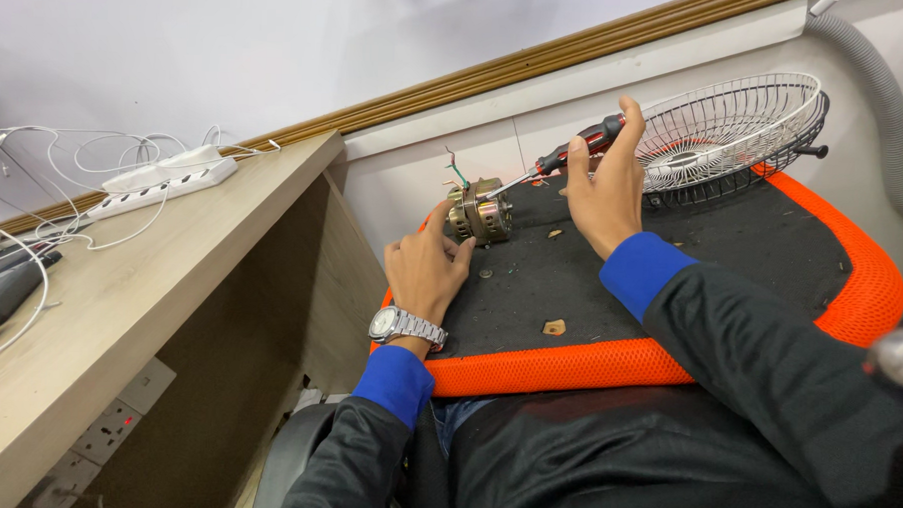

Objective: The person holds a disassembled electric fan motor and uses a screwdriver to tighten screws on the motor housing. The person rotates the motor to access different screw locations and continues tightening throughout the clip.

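A small metal fan motor (478,212) with loose wires lies at the left end of a black mat with an orange mesh rim (568,365). My left hand (426,268), with a silver watch on the wrist, steadies the motor with thumb and fingers. My right hand (606,184) grips a screwdriver (565,158) with a red and black handle. Its tip is set against the top of the motor.
A wire fan guard (736,129) lies on the mat's far right. A few small parts (554,328) are scattered on the mat. To the left is a wooden desk (120,303) with a white power strip (164,181), white cables and dark tools. A grey hose (882,99) runs down the wall.
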